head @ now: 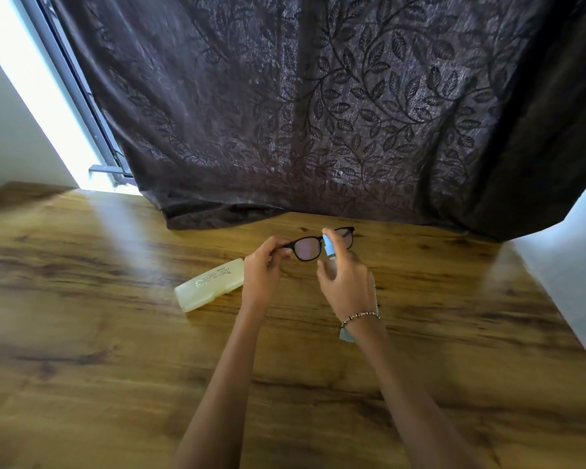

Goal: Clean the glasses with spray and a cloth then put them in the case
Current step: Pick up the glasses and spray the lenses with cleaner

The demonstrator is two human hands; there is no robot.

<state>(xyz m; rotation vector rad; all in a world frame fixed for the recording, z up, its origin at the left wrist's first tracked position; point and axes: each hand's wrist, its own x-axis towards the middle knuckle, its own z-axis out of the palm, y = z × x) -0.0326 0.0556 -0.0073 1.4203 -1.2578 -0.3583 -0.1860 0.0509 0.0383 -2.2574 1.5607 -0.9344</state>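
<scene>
Table [115,333] carries the shut case [209,285] and, under the right wrist, the cloth [347,334], seemingly unused. Left hand [263,269] pinches the glasses [313,246] aloft; right hand [347,282] grips the spray bottle [329,248]. Spraying underway; wiping and casing remain.

You see black glasses [318,243], a pale-blue sprayer [328,246], a translucent yellowish case [209,285], a light-blue cloth [347,334], a brown wood-grain bench [115,333], and a dark brown leaf-patterned curtain [318,113].
</scene>
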